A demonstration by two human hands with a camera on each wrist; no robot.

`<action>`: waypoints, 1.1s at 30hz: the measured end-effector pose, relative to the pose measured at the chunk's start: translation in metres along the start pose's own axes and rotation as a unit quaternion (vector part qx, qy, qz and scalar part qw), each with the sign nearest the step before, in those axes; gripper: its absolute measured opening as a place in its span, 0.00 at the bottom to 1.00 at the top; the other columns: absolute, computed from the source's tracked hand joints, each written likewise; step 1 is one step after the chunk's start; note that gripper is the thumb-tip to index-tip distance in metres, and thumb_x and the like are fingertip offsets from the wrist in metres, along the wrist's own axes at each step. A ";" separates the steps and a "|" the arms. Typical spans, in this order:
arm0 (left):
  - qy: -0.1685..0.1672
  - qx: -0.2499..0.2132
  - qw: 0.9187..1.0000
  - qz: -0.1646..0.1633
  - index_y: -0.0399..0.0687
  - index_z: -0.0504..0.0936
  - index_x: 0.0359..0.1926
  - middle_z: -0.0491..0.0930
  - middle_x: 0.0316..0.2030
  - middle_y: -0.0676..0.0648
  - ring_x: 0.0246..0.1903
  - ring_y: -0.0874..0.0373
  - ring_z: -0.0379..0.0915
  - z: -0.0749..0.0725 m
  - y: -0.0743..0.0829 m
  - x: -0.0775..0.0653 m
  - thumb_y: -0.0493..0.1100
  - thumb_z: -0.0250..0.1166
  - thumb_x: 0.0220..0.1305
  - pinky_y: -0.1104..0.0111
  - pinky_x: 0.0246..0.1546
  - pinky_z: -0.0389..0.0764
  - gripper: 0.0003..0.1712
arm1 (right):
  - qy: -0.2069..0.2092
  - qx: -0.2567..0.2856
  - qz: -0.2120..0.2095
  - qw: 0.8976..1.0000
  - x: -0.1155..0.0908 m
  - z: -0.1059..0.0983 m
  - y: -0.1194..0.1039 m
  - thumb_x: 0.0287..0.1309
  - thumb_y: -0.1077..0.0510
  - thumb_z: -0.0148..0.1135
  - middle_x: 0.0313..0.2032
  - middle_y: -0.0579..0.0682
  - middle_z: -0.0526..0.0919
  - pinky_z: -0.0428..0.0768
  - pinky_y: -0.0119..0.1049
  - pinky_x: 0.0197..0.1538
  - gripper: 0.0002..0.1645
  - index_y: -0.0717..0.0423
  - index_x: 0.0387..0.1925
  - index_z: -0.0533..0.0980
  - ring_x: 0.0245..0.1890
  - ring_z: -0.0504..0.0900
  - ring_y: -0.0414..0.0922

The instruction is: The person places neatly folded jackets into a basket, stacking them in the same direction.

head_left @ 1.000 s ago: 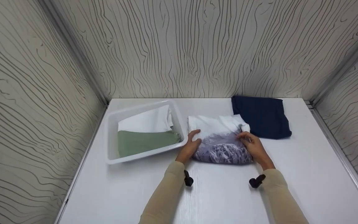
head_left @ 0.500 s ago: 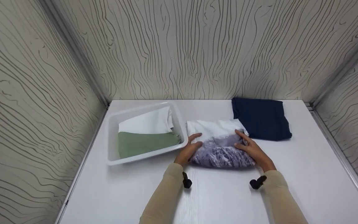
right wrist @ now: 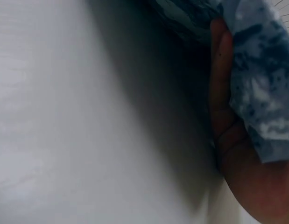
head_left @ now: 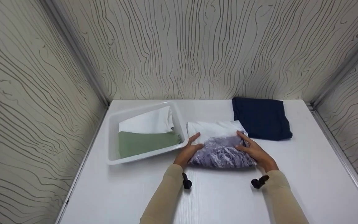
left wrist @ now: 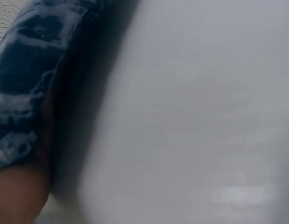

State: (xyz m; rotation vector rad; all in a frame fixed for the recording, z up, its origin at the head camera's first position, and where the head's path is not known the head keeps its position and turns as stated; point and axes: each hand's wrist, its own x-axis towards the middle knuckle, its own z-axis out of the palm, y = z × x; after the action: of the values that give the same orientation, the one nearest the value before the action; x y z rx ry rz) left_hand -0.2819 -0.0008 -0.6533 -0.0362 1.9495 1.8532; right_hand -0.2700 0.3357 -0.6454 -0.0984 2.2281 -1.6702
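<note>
A folded shirt, white with a grey-purple mountain-like print, lies between both hands in the middle of the head view. My left hand grips its left side, thumb on top. On the opposite side, my right hand holds the edge, thumb and a finger over the print. The right wrist view shows fingers tucked under the shirt, whose near edge stands off the table over a dark shadow. In the left wrist view the shirt hides most of the left hand.
Left of the shirt stands a white plastic bin holding folded white cloth and green cloth; its right rim is close to my left hand. A folded navy garment lies behind, at right. Patterned walls enclose the white table.
My right hand has gone from pinching near the shirt's right edge to gripping that side with spread fingers. The shirt has shifted slightly toward me and its right corner lies flatter.
</note>
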 end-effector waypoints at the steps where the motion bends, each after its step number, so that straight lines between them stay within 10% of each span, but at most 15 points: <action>1: 0.000 0.003 1.000 -0.001 0.78 0.68 0.78 0.52 0.85 0.47 0.83 0.39 0.50 0.000 0.000 0.000 0.59 0.71 0.65 0.41 0.81 0.56 0.41 | 0.000 0.001 -0.003 1.000 0.000 0.000 0.000 0.75 0.50 0.66 0.87 0.57 0.38 0.37 0.70 0.82 0.51 0.45 0.87 0.48 0.86 0.29 0.63; 14: 0.021 0.045 0.999 0.000 0.86 0.68 0.76 0.54 0.85 0.47 0.82 0.40 0.53 0.006 0.002 0.001 0.56 0.73 0.65 0.42 0.78 0.61 0.42 | 0.015 0.002 -0.009 1.000 -0.008 -0.003 -0.003 0.72 0.54 0.68 0.87 0.58 0.40 0.36 0.70 0.82 0.52 0.49 0.86 0.50 0.85 0.30 0.64; 17: 0.019 0.037 0.999 0.008 0.86 0.68 0.76 0.56 0.84 0.47 0.51 0.45 0.81 0.008 0.005 0.001 0.54 0.73 0.65 0.50 0.56 0.79 0.42 | 0.017 -0.001 -0.020 1.000 -0.010 -0.006 -0.006 0.72 0.55 0.68 0.87 0.58 0.39 0.38 0.71 0.82 0.51 0.50 0.86 0.51 0.85 0.29 0.65; 19: 0.017 0.033 0.999 0.023 0.84 0.67 0.77 0.58 0.83 0.48 0.37 0.52 0.79 0.009 0.008 0.002 0.53 0.73 0.65 0.54 0.45 0.78 0.43 | 0.021 -0.003 -0.025 0.999 -0.011 -0.009 -0.008 0.72 0.55 0.68 0.87 0.58 0.39 0.38 0.71 0.81 0.51 0.50 0.86 0.51 0.85 0.29 0.65; 22: 0.007 0.028 0.997 0.066 0.74 0.66 0.80 0.60 0.83 0.48 0.53 0.52 0.82 0.012 0.013 0.004 0.48 0.72 0.67 0.53 0.56 0.80 0.44 | 0.027 -0.006 -0.030 0.999 -0.014 -0.013 -0.013 0.72 0.57 0.68 0.87 0.59 0.38 0.38 0.71 0.81 0.51 0.51 0.86 0.51 0.85 0.28 0.66; 25: 0.001 0.020 0.994 0.109 0.63 0.65 0.82 0.59 0.83 0.50 0.84 0.49 0.49 0.016 0.018 0.006 0.43 0.71 0.68 0.48 0.80 0.60 0.45 | 0.034 -0.006 -0.030 0.999 -0.017 -0.018 -0.017 0.72 0.57 0.69 0.87 0.59 0.37 0.37 0.71 0.81 0.52 0.51 0.86 0.51 0.85 0.28 0.65; 33: 0.009 0.042 0.991 0.126 0.66 0.66 0.81 0.61 0.82 0.54 0.84 0.48 0.49 0.023 0.030 0.004 0.47 0.73 0.67 0.47 0.82 0.56 0.45 | 0.047 -0.027 -0.025 0.998 -0.023 -0.029 -0.026 0.71 0.55 0.70 0.86 0.59 0.38 0.36 0.74 0.80 0.52 0.48 0.86 0.51 0.85 0.30 0.67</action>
State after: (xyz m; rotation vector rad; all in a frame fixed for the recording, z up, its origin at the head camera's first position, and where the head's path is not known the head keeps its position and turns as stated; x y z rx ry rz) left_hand -0.2886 0.0249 -0.6266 0.2308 2.1236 1.9273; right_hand -0.2623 0.3605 -0.6081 -0.0923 2.3592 -1.6729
